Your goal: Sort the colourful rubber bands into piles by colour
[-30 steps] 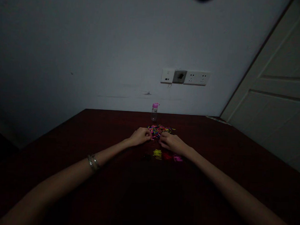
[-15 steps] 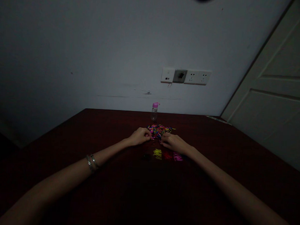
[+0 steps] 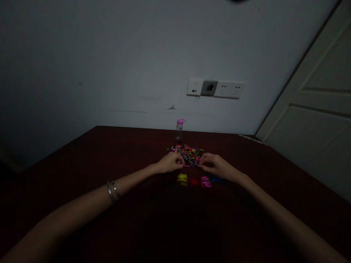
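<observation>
A mixed heap of small, thin coloured strips (image 3: 188,150) lies on the dark red table, perhaps small bands; their kind is too small to tell. At its near left edge, my left hand (image 3: 169,162) is closed in a pinch, with a pink strip (image 3: 186,166) at the fingertips. My right hand (image 3: 217,165) pinches at the heap's right edge; whatever is between its fingertips is too dark to make out. Closer to me lie single-colour groups: yellow strips (image 3: 182,179), red strips (image 3: 194,181), pink strips (image 3: 206,181) and blue strips (image 3: 216,179). A faint dark group (image 3: 170,182) sits left of the yellow.
Behind the heap stands a clear bottle (image 3: 179,133) with a pink lid. The table (image 3: 129,141) meets a pale wall carrying a row of sockets (image 3: 215,88). A white panelled door (image 3: 317,98) is at the right. The light is dim.
My left hand has shifted right along the heap's near edge, the pink strip now showing at its fingertips. My right hand has moved right, uncovering the blue strips. The view has shifted slightly.
</observation>
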A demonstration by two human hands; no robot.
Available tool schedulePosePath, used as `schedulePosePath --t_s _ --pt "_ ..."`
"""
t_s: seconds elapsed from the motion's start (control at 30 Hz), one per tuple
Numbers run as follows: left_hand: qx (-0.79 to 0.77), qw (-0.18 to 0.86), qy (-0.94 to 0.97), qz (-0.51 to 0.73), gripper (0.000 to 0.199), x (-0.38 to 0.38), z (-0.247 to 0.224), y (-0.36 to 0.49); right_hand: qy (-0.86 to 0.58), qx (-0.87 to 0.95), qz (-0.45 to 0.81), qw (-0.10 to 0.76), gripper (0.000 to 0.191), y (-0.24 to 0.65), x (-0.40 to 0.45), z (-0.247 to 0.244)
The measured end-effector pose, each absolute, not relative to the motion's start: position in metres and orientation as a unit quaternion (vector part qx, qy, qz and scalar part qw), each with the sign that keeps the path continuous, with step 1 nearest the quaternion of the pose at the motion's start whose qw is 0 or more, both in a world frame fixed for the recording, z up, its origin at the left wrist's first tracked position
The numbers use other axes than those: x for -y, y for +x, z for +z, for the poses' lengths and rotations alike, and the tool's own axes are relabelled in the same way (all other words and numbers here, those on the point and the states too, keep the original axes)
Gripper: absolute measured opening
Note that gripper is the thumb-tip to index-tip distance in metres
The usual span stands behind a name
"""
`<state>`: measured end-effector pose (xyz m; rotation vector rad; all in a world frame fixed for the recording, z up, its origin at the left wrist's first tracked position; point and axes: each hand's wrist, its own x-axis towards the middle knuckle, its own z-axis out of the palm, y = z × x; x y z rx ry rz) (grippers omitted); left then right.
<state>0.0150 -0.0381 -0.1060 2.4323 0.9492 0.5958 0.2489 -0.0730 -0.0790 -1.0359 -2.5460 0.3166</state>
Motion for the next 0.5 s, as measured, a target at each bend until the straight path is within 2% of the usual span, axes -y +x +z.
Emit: schedulePosePath --t_s 0.27,0.5 --pt "-0.269 0.249 0.917 0.157 0.014 0.059 -0.108 0.058 -0.399 0.905 0.111 0.096 0.017 0.267 0.109 -0.084" --pt "-0.274 0.265 0.911 0.156 0.015 0.056 -0.109 0.067 -0.417 0.892 0.122 0.123 0.014 0.277 0.100 -0.083"
